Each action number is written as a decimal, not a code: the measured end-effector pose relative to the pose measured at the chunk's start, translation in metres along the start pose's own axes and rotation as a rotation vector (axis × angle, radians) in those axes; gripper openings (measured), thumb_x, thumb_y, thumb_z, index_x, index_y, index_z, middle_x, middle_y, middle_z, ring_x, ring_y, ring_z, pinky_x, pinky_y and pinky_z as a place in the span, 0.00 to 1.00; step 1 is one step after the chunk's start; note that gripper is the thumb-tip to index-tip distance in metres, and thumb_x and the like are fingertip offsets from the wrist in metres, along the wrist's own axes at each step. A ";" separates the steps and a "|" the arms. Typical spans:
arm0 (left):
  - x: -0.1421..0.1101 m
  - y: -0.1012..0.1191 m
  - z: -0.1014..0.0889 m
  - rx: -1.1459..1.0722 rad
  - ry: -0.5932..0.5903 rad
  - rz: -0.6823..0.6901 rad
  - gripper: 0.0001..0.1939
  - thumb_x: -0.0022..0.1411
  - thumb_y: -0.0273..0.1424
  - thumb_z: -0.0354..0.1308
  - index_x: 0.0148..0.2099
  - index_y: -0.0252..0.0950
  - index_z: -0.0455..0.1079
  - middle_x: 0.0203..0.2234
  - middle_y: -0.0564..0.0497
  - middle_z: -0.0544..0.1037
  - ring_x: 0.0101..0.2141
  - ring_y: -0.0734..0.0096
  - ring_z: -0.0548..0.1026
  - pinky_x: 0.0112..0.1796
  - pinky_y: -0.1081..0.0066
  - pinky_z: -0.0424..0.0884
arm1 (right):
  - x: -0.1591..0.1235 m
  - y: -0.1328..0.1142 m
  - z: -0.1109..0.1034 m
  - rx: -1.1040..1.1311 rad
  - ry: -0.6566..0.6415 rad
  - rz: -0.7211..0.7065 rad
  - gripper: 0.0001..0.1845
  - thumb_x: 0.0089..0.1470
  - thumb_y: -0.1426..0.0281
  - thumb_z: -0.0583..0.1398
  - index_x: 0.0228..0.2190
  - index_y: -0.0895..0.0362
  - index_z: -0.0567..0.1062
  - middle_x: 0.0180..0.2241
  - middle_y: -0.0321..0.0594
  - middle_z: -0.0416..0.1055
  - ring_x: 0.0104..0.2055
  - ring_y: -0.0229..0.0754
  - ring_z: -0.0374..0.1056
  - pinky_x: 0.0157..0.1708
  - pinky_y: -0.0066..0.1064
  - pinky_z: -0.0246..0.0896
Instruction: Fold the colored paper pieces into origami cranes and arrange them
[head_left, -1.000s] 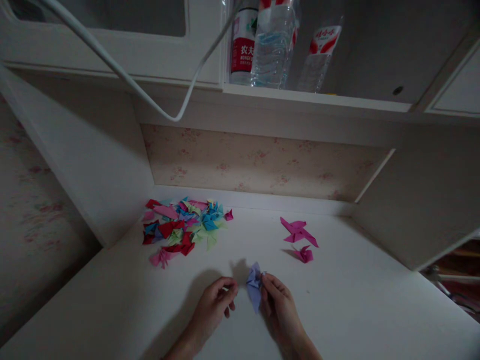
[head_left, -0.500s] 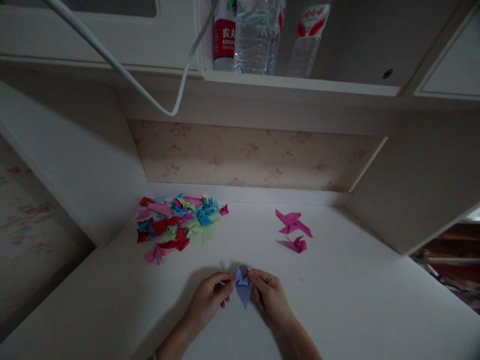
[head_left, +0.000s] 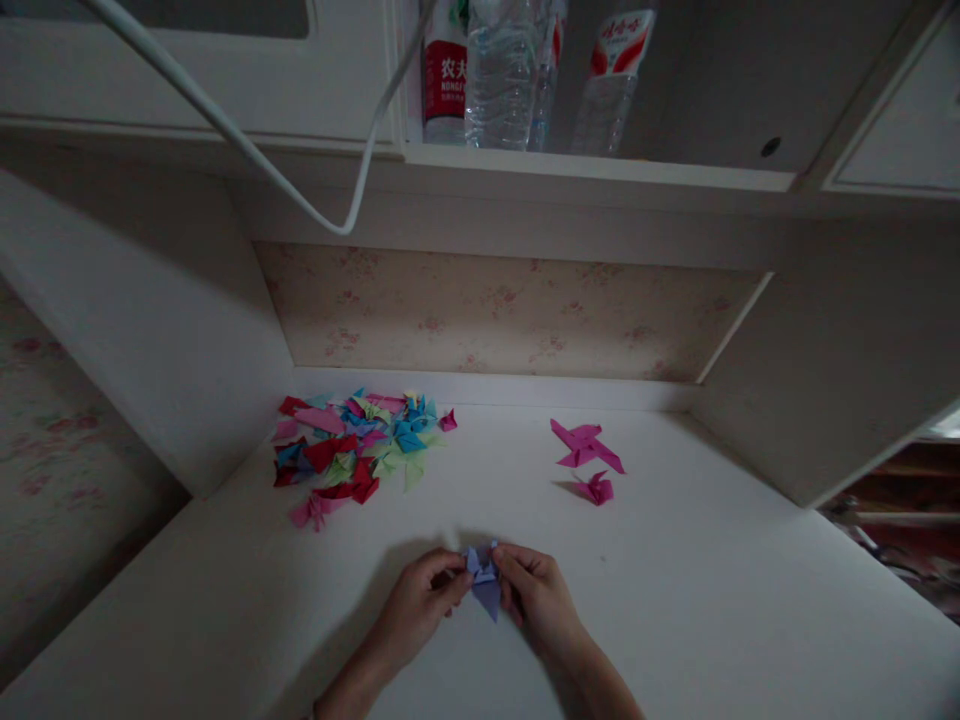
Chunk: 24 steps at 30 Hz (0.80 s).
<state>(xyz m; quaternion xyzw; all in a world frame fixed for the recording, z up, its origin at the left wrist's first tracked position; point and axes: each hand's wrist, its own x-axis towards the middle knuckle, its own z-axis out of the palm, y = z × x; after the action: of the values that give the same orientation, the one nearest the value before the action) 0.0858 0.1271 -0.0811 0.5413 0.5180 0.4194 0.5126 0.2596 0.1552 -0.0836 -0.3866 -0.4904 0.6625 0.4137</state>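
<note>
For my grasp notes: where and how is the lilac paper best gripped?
Probably pinch the lilac paper at its two side edges, coming from both sides, as the left hand and right hand do; its near end tapers to a narrow tip.

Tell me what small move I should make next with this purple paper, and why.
I'd probably ease the two sides of the purple paper gently apart. Your left hand pinches its left side and your right hand its right, so the pull could be even. The folds between them look raised rather than flat, though their finer creases are too small to judge.
</note>
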 end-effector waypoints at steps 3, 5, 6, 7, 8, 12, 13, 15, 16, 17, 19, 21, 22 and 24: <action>0.000 -0.002 0.000 0.003 0.006 0.009 0.19 0.55 0.45 0.59 0.36 0.31 0.75 0.23 0.51 0.70 0.24 0.74 0.67 0.24 0.75 0.64 | 0.001 0.004 0.000 0.020 0.002 0.006 0.23 0.53 0.54 0.60 0.20 0.60 0.72 0.12 0.30 0.61 0.13 0.27 0.47 0.15 0.25 0.34; 0.000 -0.003 -0.001 -0.009 0.023 0.004 0.20 0.55 0.45 0.59 0.38 0.31 0.75 0.24 0.51 0.71 0.24 0.73 0.68 0.24 0.75 0.64 | 0.001 0.006 -0.001 0.088 0.011 0.015 0.19 0.51 0.55 0.62 0.25 0.61 0.75 0.13 0.30 0.61 0.14 0.28 0.48 0.15 0.25 0.35; -0.001 -0.003 -0.001 -0.016 0.032 0.000 0.20 0.55 0.45 0.59 0.39 0.31 0.75 0.24 0.51 0.71 0.24 0.72 0.68 0.24 0.75 0.64 | 0.001 0.006 -0.002 0.133 0.023 0.021 0.18 0.49 0.56 0.63 0.29 0.61 0.76 0.14 0.30 0.61 0.14 0.28 0.48 0.15 0.25 0.36; -0.001 -0.003 -0.001 -0.024 0.039 -0.006 0.21 0.55 0.45 0.59 0.39 0.31 0.74 0.24 0.50 0.72 0.25 0.71 0.69 0.24 0.75 0.64 | 0.001 0.005 -0.003 0.178 0.041 0.028 0.18 0.48 0.57 0.65 0.32 0.61 0.76 0.14 0.30 0.62 0.14 0.28 0.49 0.15 0.24 0.37; -0.001 -0.002 -0.001 -0.032 0.042 -0.012 0.21 0.55 0.45 0.58 0.39 0.31 0.74 0.25 0.50 0.72 0.25 0.71 0.69 0.23 0.75 0.64 | 0.001 0.003 -0.004 0.213 0.064 0.035 0.20 0.46 0.57 0.65 0.35 0.61 0.76 0.15 0.30 0.63 0.14 0.28 0.50 0.15 0.24 0.37; -0.001 0.001 -0.002 -0.076 0.036 -0.052 0.21 0.55 0.46 0.58 0.39 0.31 0.73 0.25 0.50 0.73 0.24 0.72 0.70 0.22 0.75 0.64 | -0.004 -0.012 -0.010 0.177 0.120 0.059 0.22 0.46 0.58 0.65 0.39 0.60 0.76 0.17 0.32 0.65 0.16 0.29 0.52 0.16 0.24 0.41; -0.001 0.002 -0.002 -0.085 0.033 -0.061 0.21 0.55 0.46 0.58 0.38 0.31 0.73 0.25 0.50 0.73 0.23 0.72 0.70 0.22 0.76 0.64 | -0.005 -0.017 -0.011 0.136 0.124 0.059 0.22 0.46 0.58 0.65 0.39 0.60 0.76 0.18 0.32 0.65 0.16 0.29 0.53 0.16 0.24 0.43; -0.001 0.003 -0.002 -0.097 0.025 -0.067 0.21 0.55 0.46 0.58 0.38 0.31 0.72 0.24 0.50 0.72 0.23 0.73 0.70 0.21 0.76 0.64 | -0.008 -0.023 -0.013 0.038 0.128 0.047 0.22 0.48 0.57 0.64 0.39 0.59 0.75 0.18 0.31 0.64 0.17 0.30 0.53 0.16 0.24 0.44; -0.001 0.004 -0.001 -0.102 0.024 -0.065 0.21 0.55 0.46 0.58 0.38 0.31 0.72 0.25 0.50 0.73 0.23 0.73 0.70 0.20 0.77 0.63 | -0.010 -0.025 -0.013 -0.015 0.136 0.038 0.21 0.49 0.56 0.63 0.39 0.59 0.75 0.18 0.31 0.64 0.16 0.30 0.52 0.16 0.24 0.44; -0.001 0.004 -0.001 -0.107 0.030 -0.064 0.21 0.55 0.46 0.58 0.39 0.31 0.72 0.25 0.50 0.73 0.23 0.73 0.70 0.19 0.77 0.63 | -0.012 -0.025 -0.012 -0.066 0.148 0.027 0.21 0.49 0.55 0.62 0.39 0.58 0.74 0.19 0.31 0.64 0.16 0.30 0.52 0.15 0.24 0.43; -0.001 0.005 0.000 -0.121 0.064 -0.063 0.22 0.55 0.46 0.58 0.40 0.31 0.72 0.27 0.49 0.74 0.23 0.72 0.71 0.18 0.77 0.62 | -0.017 -0.021 -0.008 -0.150 0.179 0.003 0.21 0.50 0.55 0.61 0.40 0.56 0.73 0.23 0.32 0.66 0.16 0.30 0.54 0.15 0.24 0.46; -0.002 0.005 0.001 -0.134 0.109 -0.067 0.22 0.54 0.46 0.58 0.40 0.31 0.72 0.27 0.48 0.74 0.23 0.73 0.71 0.17 0.77 0.62 | -0.024 -0.015 -0.002 -0.203 0.199 -0.013 0.20 0.51 0.55 0.60 0.41 0.55 0.72 0.29 0.36 0.68 0.19 0.32 0.58 0.16 0.25 0.51; -0.002 0.005 0.002 -0.140 0.131 -0.065 0.23 0.54 0.46 0.58 0.40 0.31 0.72 0.27 0.48 0.74 0.22 0.73 0.70 0.17 0.77 0.62 | -0.028 -0.011 0.002 -0.217 0.202 -0.018 0.21 0.51 0.55 0.60 0.43 0.54 0.72 0.32 0.38 0.69 0.21 0.33 0.60 0.17 0.25 0.53; -0.003 0.005 0.003 -0.157 0.147 -0.054 0.23 0.54 0.47 0.58 0.41 0.31 0.72 0.27 0.48 0.74 0.22 0.73 0.70 0.17 0.77 0.62 | -0.036 -0.006 0.010 -0.227 0.202 -0.023 0.23 0.51 0.55 0.60 0.46 0.53 0.70 0.37 0.41 0.69 0.25 0.36 0.64 0.19 0.26 0.57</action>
<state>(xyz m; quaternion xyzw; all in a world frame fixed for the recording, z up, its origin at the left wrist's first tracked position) 0.0893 0.1238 -0.0765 0.4532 0.5341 0.4832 0.5252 0.2647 0.1197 -0.0716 -0.4900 -0.5224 0.5556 0.4222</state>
